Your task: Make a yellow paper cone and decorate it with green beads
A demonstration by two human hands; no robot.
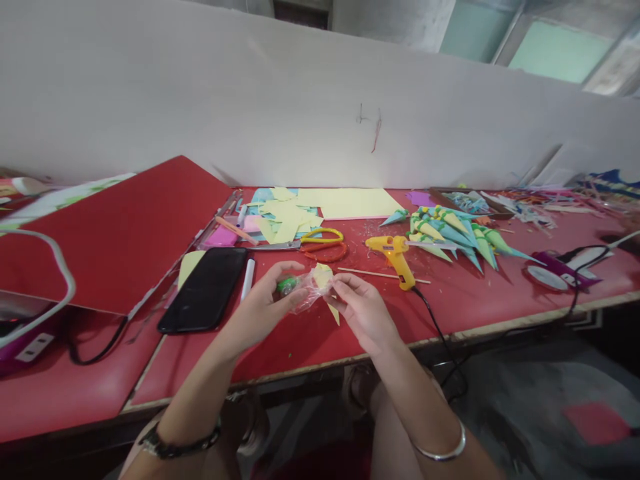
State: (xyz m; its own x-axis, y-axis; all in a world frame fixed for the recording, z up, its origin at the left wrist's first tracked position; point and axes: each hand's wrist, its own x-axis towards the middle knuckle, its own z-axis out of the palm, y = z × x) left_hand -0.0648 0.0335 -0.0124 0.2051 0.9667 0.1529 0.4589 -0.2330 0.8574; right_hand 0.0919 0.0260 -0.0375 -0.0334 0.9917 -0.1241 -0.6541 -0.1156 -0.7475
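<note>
My left hand (257,310) is closed around a small green piece (287,285) with crinkled clear plastic (307,299) beside it; whether the two are one item I cannot tell. A folded pale yellow paper piece (323,275) touches the plastic, pinched at its right edge by the fingertips of my right hand (367,310). Under the hands a pointed yellow paper strip (334,312) shows on the red tabletop (295,350). Just beyond lie scissors (323,245) with yellow and red handles and a thin wooden stick (367,272).
A yellow glue gun (395,257) lies to the right, its cord running over the front edge. Behind it are blue, green and yellow paper cones (447,233). A black phone (204,289) and white marker (248,279) lie left. Paper scraps (287,217) lie near the wall.
</note>
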